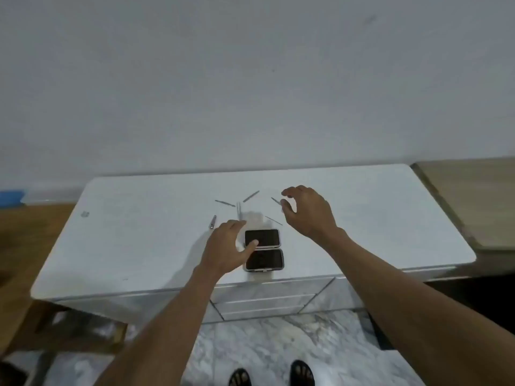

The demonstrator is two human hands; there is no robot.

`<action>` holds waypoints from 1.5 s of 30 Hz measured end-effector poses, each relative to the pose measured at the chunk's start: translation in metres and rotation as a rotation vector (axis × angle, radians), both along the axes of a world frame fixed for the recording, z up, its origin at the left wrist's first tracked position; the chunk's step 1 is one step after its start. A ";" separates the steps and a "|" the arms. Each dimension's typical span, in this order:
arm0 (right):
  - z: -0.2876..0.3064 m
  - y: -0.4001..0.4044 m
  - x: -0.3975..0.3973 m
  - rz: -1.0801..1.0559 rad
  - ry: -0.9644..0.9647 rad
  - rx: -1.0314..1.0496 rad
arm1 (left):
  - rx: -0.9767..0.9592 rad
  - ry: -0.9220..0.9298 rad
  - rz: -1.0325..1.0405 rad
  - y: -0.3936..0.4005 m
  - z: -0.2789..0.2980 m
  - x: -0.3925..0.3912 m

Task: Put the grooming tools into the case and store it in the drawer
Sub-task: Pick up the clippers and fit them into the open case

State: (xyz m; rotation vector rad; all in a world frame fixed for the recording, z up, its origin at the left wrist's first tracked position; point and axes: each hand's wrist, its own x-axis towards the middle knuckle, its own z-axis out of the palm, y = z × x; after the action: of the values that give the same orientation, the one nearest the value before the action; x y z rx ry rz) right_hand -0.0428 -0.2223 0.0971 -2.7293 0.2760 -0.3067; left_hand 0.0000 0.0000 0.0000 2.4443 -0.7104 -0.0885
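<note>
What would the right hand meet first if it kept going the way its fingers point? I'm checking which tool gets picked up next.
Probably the thin metal tool just off the right hand's fingertips, lying on the white tabletop. The fingers are spread and seem above it, though height is hard to judge.

Home room: white dresser (139,240), marble floor (278,346).

**Thin tools too small to identify; case partly covered**

The slim metal grooming tools (225,203) scattered on the worktop (139,232) are too small and blurred to tell which is which. The left hand (225,249) hides the near-left edge of the open case (263,250), and what lies in its 2 dark halves cannot be made out. The right hand (306,211) covers 1 tool's end. Both forearms are cut off by the bottom edge.
</note>
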 end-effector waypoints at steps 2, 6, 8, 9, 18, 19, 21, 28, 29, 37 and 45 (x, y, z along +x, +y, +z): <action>-0.011 -0.004 0.001 -0.013 0.006 0.020 | 0.003 0.010 -0.014 -0.001 -0.016 -0.001; -0.039 -0.011 0.000 -0.043 0.084 0.051 | 0.017 0.006 -0.027 -0.001 -0.044 -0.012; -0.048 -0.014 0.001 -0.049 0.110 0.076 | 0.005 -0.005 -0.046 0.000 -0.054 -0.012; -0.054 -0.016 0.001 -0.053 0.120 0.081 | 0.012 -0.008 -0.055 0.001 -0.058 -0.012; -0.086 -0.018 0.008 -0.053 0.170 0.128 | 0.038 -0.112 -0.087 0.004 -0.080 -0.011; -0.088 -0.017 0.010 -0.047 0.173 0.130 | 0.042 -0.112 -0.091 0.004 -0.081 -0.010; -0.090 -0.015 0.015 -0.034 0.173 0.144 | 0.046 -0.106 -0.093 0.003 -0.078 -0.010; -0.094 -0.003 0.031 0.015 0.167 0.166 | 0.174 -0.104 -0.091 0.002 -0.075 -0.007; -0.095 -0.002 0.034 0.019 0.163 0.173 | 0.189 -0.111 -0.089 0.002 -0.074 -0.007; -0.094 0.011 0.064 0.100 0.135 0.200 | 0.233 -0.121 -0.080 -0.002 -0.072 -0.005; -0.098 0.050 0.119 0.300 0.194 0.219 | 0.250 -0.070 -0.081 -0.003 -0.072 -0.002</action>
State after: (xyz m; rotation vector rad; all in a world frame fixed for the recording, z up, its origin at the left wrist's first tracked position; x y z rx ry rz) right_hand 0.0762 -0.1727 -0.0009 -2.5356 -0.0486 0.0676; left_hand -0.0016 -0.0029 -0.0717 2.6666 -0.8759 -0.1305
